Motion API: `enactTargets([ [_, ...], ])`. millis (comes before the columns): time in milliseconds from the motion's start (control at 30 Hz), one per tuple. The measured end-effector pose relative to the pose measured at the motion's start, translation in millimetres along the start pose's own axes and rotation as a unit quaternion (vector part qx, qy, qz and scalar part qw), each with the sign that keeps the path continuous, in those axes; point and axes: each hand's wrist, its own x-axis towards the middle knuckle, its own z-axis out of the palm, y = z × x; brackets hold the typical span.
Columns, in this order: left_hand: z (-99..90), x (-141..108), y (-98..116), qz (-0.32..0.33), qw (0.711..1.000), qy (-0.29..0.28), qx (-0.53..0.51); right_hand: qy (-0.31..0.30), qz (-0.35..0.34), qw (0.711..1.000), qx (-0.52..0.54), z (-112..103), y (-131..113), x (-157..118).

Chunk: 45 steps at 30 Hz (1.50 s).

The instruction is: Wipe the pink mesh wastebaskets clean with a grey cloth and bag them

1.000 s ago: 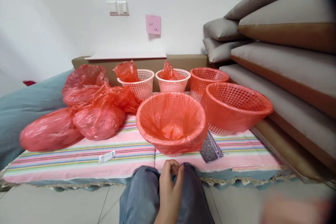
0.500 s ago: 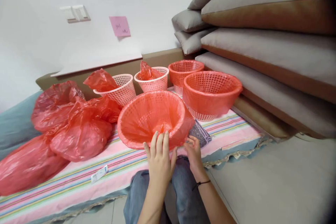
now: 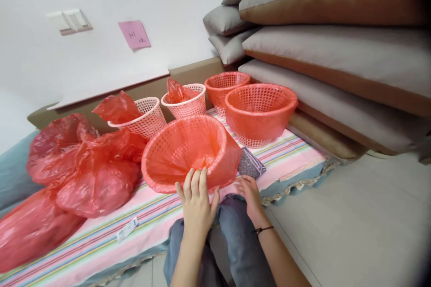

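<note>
A laundry-style mesh basket lined with a red plastic bag [image 3: 183, 152] is tilted towards me, the bag folded out over its rim. My left hand [image 3: 195, 202] hooks its fingers over the near rim and into the lined opening, with the thumb outside. Beside the basket's lower right side is my right hand [image 3: 249, 193], its fingers loosely bent and apart near the bag's edge; no firm hold shows. A dark grey patterned flat item [image 3: 251, 163] lies just behind that hand, partly covered by the bag.
Two red-lined baskets [image 3: 261, 98] [image 3: 225, 81] stand behind on the right. Two pale pink baskets [image 3: 148, 119] [image 3: 188, 105] hold crumpled red bags. Filled red bags [image 3: 97, 184] lie left on the striped cloth [image 3: 161, 215], near a white label [image 3: 127, 229]. Grey cushions [image 3: 319, 54] are stacked right.
The camera view has turned slightly right. My right hand has shifted a little to the right, away from the basket. My left hand stays on the rim.
</note>
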Motion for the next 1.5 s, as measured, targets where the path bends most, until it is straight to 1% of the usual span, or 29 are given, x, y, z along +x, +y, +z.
enactTargets([
  [67, 0.0, 0, -1, -0.004, 1.000, -0.006, -0.001, -0.014, 0.012, 1.000, 0.008, -2, -4, -3],
  [167, -1.3, 1, -2, -0.001, 1.000, -0.020, -0.006, -0.049, 0.021, 0.999, 0.011, 5, -5, -4],
  [233, -2.8, 1, -1, 0.003, 1.000, -0.027, -0.004, -0.060, 0.032, 0.998, 0.007, 8, 2, -3],
  [367, -5.7, 0, 0, -0.005, 0.999, -0.043, 0.001, -0.055, 0.053, 0.997, -0.002, 3, 18, -8],
  [433, -6.3, -1, 1, -0.004, 0.999, -0.049, 0.000, -0.064, 0.044, 0.997, 0.005, 3, 19, -13],
  [567, -5.8, -1, 2, 0.003, 0.999, -0.043, 0.003, -0.096, 0.012, 0.995, 0.024, 16, 9, -17],
  [667, -4.9, 1, 3, -0.002, 0.999, -0.046, -0.001, -0.092, 0.019, 0.995, 0.016, 17, 8, -15],
  [833, -4.9, 2, 3, -0.010, 0.999, -0.052, -0.007, -0.067, 0.046, 0.997, -0.009, 2, 11, -18],
  [900, -5.0, 2, 2, -0.003, 0.999, -0.050, 0.002, -0.075, 0.038, 0.996, -0.006, 2, 8, -18],
  [1000, -4.8, 1, 0, 0.009, 0.999, -0.039, 0.016, -0.093, 0.017, 0.996, 0.004, 10, 7, -13],
  [1133, -4.8, 1, -5, 0.011, 0.999, -0.031, 0.012, -0.104, 0.029, 0.994, 0.003, 10, 24, -11],
  [1233, -5.9, 2, -10, 0.019, 0.999, -0.034, 0.001, -0.116, 0.042, 0.992, 0.011, 10, 40, -20],
  [1300, -7.2, 2, -12, 0.023, 0.999, -0.039, -0.002, -0.139, 0.043, 0.989, 0.028, 17, 43, -28],
  [1400, -9.2, 1, -12, 0.021, 0.999, -0.042, -0.002, -0.174, 0.038, 0.983, 0.053, 35, 42, -33],
  [1500, -10.6, 1, -13, 0.026, 0.999, -0.042, 0.001, -0.162, 0.041, 0.985, 0.053, 43, 43, -30],
])
